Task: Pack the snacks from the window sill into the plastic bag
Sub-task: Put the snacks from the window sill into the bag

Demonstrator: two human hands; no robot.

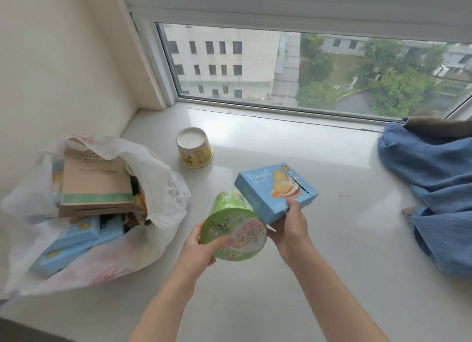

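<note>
My left hand [201, 247] grips a green instant-noodle cup [233, 226], tilted on its side above the white window sill [319, 163]. My right hand [290, 223] holds a light blue biscuit box [274, 189] by its near corner, just right of the cup and touching it. A yellow cup [194, 147] stands upside down on the sill further back. At the left lies the white plastic bag [153, 178], open, with a brown cardboard box [95, 186] and light blue boxes [76, 242] inside.
A blue cloth [434, 186] is heaped at the right end of the sill. The window glass [306, 68] runs along the back and a cream wall [63, 73] closes the left side. The sill's near edge is at the bottom left.
</note>
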